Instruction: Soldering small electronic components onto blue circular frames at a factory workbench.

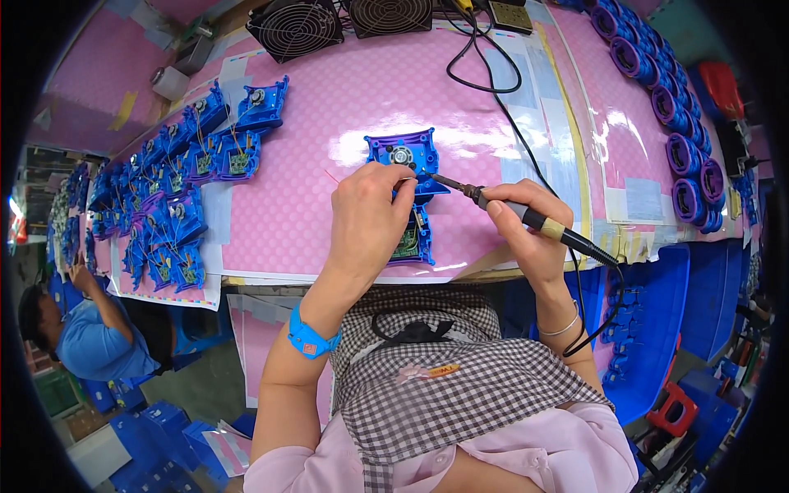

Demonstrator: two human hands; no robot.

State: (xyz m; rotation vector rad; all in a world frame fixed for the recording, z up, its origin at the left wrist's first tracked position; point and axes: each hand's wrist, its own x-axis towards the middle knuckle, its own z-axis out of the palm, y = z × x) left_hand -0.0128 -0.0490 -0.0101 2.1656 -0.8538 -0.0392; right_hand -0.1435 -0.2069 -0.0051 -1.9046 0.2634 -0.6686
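Note:
My right hand grips a soldering iron like a pen, its metal tip pointing left at the blue plastic housing in front of me. That housing lies open and holds a round metal-rimmed speaker. My left hand is closed in a pinch at the housing's lower edge, on what looks like a thin wire; a fine reddish end sticks out behind the knuckles. Just below, partly covered by my left hand, lies another blue shell with a green circuit board.
Several blue housings with boards and wires crowd the left. Blue-purple round parts line the right. Two black fans stand at the back. The iron's black cable crosses the table. A blue bin sits lower right; a co-worker is at left.

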